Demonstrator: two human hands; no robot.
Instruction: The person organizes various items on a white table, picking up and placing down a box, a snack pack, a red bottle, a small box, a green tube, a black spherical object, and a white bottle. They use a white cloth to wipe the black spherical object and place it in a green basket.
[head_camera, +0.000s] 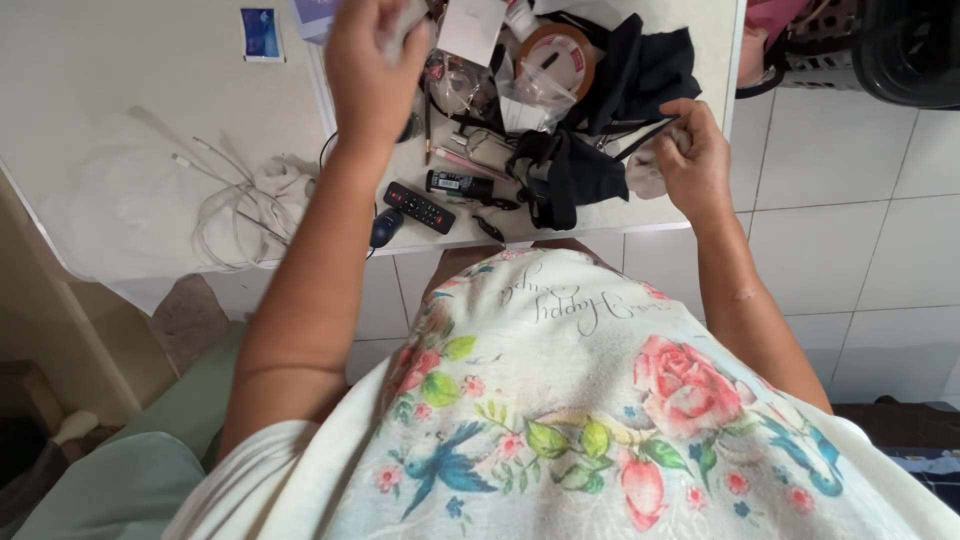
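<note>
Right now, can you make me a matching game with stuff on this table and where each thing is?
1 remote control
2 tape roll
3 white cables
4 blue card

A tangled near the table's front edge, left of the left arm
B top left, alone on bare table
C front edge, between the arms
D far side, beside the black cloth

Pairs: 1-C, 2-D, 3-A, 4-B
</note>
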